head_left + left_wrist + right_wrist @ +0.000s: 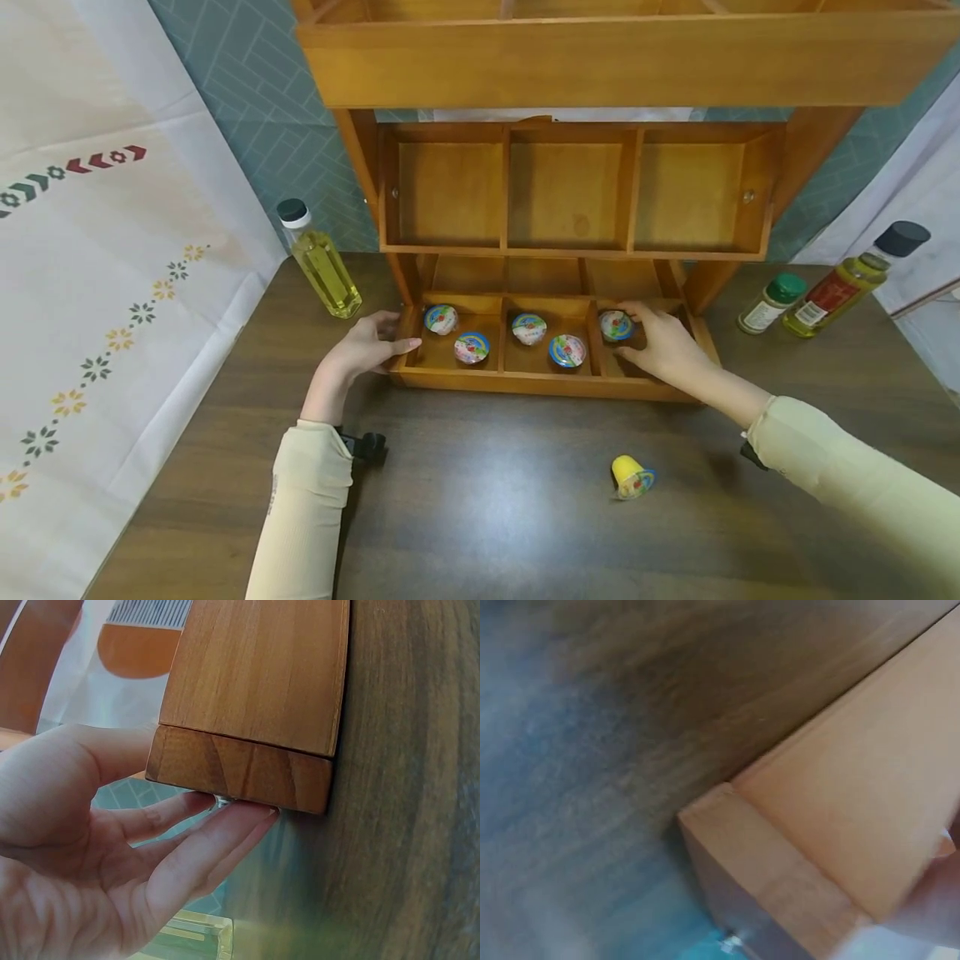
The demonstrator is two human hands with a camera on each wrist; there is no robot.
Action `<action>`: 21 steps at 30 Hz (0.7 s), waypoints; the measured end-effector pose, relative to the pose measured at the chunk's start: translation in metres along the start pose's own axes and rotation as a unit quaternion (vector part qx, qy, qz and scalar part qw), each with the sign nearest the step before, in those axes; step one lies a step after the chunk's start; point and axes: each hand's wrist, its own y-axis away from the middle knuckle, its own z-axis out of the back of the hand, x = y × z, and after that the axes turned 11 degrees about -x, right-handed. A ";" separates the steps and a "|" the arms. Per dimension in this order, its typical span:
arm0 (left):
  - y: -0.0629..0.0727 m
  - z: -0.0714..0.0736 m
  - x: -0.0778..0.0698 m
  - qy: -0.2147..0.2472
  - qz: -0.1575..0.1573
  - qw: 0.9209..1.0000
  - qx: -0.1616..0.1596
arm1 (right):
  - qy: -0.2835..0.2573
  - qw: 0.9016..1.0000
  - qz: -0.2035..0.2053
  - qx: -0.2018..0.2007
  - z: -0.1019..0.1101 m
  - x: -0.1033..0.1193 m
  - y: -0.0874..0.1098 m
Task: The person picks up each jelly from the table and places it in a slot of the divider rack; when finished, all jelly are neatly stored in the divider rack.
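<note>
My left hand (365, 343) grips the left end of the low wooden tray (525, 383), thumb over its rim. In the left wrist view that hand (127, 847) has its fingers against the outer end wall. My right hand (667, 346) reaches into the tray's right compartment. Its thumb and index finger are spread on either side of a jelly cup (616, 326), with a slight gap at the thumb. Two jelly cups, one of them pink-lidded (472, 348), lie in the left compartment. Two others, including a blue-rimmed cup (567, 351), lie in the middle one. The right wrist view is blurred.
A yellow jelly cup (630, 477) lies on the table in front of the tray. Tilted wooden shelves (573, 192) rise above. An oil bottle (322, 267) stands left; a green-capped jar (772, 302) and a dark-capped bottle (843, 292) stand right.
</note>
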 end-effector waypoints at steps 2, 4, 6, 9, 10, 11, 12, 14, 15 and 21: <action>0.000 0.000 -0.001 0.002 0.000 1.000 0.000 | 0.010 1.000 -0.001 0.005 0.007 0.005 0.006; 0.000 -0.001 -0.002 0.003 0.000 1.000 0.000 | 0.019 1.000 0.005 0.005 0.013 0.010 0.013; 0.000 -0.001 -0.002 0.002 0.000 1.000 0.000 | 0.022 1.000 0.020 -0.004 0.018 0.014 0.020; 0.000 0.000 -0.002 -0.001 0.000 1.000 0.000 | 0.022 0.998 0.051 -0.028 0.023 0.019 0.030; 0.001 0.000 -0.002 -0.003 0.000 1.000 0.000 | 0.020 0.997 0.059 -0.037 0.024 0.020 0.034; 0.001 0.000 -0.002 -0.006 0.000 1.000 -0.001 | 0.018 0.997 0.067 -0.045 0.026 0.022 0.038; 0.001 0.000 -0.002 -0.007 0.000 1.000 -0.001 | 0.016 0.996 0.071 -0.053 0.028 0.023 0.041; 0.001 0.000 -0.002 -0.010 0.002 1.000 -0.001 | 0.017 0.995 0.077 -0.066 0.031 0.025 0.048; 0.001 0.000 -0.002 -0.010 0.002 1.000 0.000 | 0.016 0.994 0.079 -0.071 0.033 0.025 0.052; 0.001 0.000 -0.003 -0.010 0.006 1.000 0.000 | 0.005 0.988 0.126 -0.090 0.040 0.031 0.072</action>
